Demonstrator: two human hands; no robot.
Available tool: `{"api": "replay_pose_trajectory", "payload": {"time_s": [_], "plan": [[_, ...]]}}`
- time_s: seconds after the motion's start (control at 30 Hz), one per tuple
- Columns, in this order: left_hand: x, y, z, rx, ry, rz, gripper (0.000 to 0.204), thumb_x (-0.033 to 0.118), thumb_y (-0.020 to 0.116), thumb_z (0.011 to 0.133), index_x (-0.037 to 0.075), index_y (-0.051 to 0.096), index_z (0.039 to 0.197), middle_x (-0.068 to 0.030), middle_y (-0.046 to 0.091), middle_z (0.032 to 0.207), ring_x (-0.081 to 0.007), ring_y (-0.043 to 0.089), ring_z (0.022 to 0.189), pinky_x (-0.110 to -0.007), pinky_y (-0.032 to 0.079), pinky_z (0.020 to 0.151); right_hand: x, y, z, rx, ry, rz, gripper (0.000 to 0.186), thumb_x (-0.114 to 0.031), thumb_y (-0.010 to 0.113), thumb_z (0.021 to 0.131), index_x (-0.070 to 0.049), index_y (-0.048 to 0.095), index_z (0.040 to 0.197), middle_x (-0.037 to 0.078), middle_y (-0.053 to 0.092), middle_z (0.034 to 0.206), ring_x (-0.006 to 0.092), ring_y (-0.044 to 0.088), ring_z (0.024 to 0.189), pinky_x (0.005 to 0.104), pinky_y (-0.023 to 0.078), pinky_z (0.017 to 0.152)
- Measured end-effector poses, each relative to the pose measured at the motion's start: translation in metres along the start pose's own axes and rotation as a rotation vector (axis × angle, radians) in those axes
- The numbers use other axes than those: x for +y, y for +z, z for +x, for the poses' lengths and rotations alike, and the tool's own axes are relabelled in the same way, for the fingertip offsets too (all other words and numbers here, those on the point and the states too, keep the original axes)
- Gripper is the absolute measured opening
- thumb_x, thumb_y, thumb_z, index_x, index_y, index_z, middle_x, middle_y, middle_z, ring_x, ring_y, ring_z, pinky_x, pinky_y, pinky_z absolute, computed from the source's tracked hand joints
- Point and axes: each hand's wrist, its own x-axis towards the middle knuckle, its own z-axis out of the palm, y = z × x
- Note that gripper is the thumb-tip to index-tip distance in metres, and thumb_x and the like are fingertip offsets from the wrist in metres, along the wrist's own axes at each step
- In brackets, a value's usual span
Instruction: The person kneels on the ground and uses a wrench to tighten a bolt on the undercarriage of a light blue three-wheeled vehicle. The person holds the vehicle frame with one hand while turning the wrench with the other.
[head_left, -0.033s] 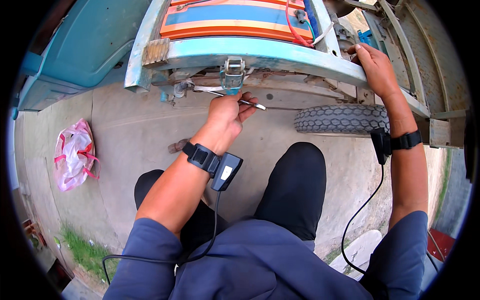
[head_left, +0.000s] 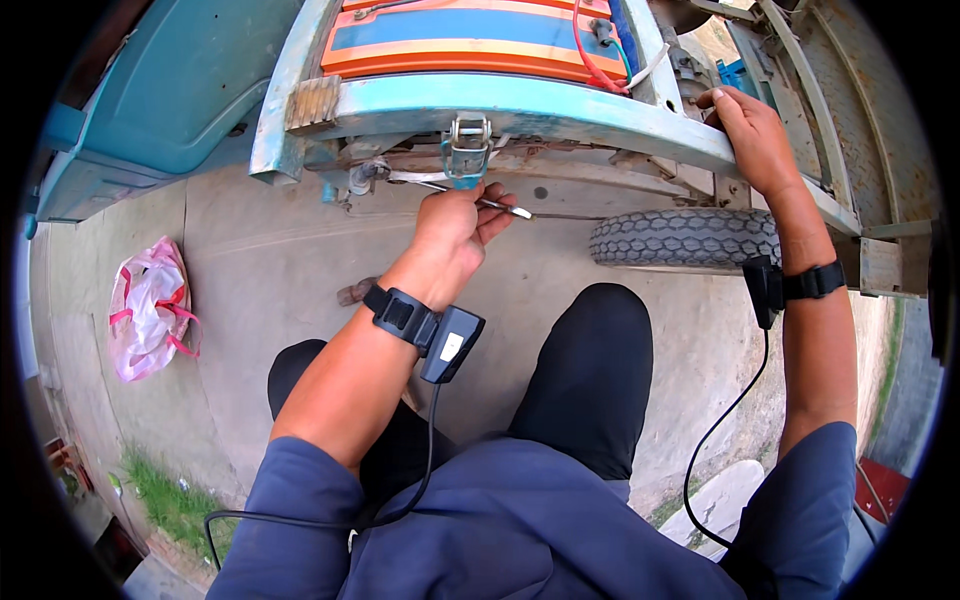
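Seeing nothing shift, I judge progress unchanged: left hand (head_left: 450,225) pinching a metal tool (head_left: 517,211), right hand (head_left: 752,138) loosely curled on the turquoise frame (head_left: 560,112).

Can't read a single word or number here tbh. Closest thing is a small white sticker (head_left: 452,347) on the black strap-on box (head_left: 464,322), well below the light-blue frame bar (head_left: 560,115), and it's too small to make anything out. Just above that bar, the orange case (head_left: 400,68) has a broad blue band (head_left: 450,32), no lettering I can read.
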Motion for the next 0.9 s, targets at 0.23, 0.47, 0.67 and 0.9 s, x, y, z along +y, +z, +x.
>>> {"api": "replay_pose_trajectory", "payload": {"time_s": [0.23,0.47,0.67,0.9], "plan": [[0.026,-0.01,-0.017,-0.029,-0.035,-0.004,0.022,0.011,0.04,0.102,0.001,0.059,0.099,-0.0107,0.067,0.091,-0.0195,0.068,0.085,-0.031,0.059,0.069,0.004,0.0,-0.001,-0.01,0.002,-0.01,0.044,-0.036,0.042,0.094,-0.004,0.07,0.104,0.014,0.07,0.086,0.0267,0.066,0.083,0.0347,0.049,0.079],[0.031,-0.019,-0.023,-0.065,-0.033,-0.116,0.03,0.015,0.033,0.104,-0.003,0.058,0.104,-0.0141,0.067,0.095,-0.0212,0.067,0.088,-0.032,0.061,0.075,-0.002,0.004,-0.005,0.019,-0.002,-0.056,0.044,-0.037,0.042,0.092,-0.005,0.07,0.103,0.015,0.069,0.087,0.0291,0.065,0.084,0.0353,0.049,0.08],[0.017,-0.038,-0.019,-0.293,-0.025,-0.23,0.028,0.017,0.038,0.105,-0.002,0.057,0.109,-0.0144,0.065,0.105,-0.025,0.066,0.1,-0.036,0.061,0.084,-0.007,0.0,-0.007,-0.002,-0.034,-0.075,0.043,-0.036,0.042,0.092,-0.003,0.068,0.103,0.015,0.068,0.088,0.028,0.064,0.084,0.0345,0.048,0.079],[-0.009,-0.03,-0.005,-0.266,-0.017,-0.253,0.022,0.022,0.05,0.103,0.001,0.056,0.104,-0.0137,0.066,0.105,-0.0295,0.066,0.105,-0.037,0.06,0.086,-0.002,-0.001,-0.004,-0.02,-0.076,-0.065,0.041,-0.034,0.043,0.096,-0.001,0.068,0.104,0.012,0.068,0.087,0.0188,0.062,0.083,0.0305,0.047,0.078]]}}
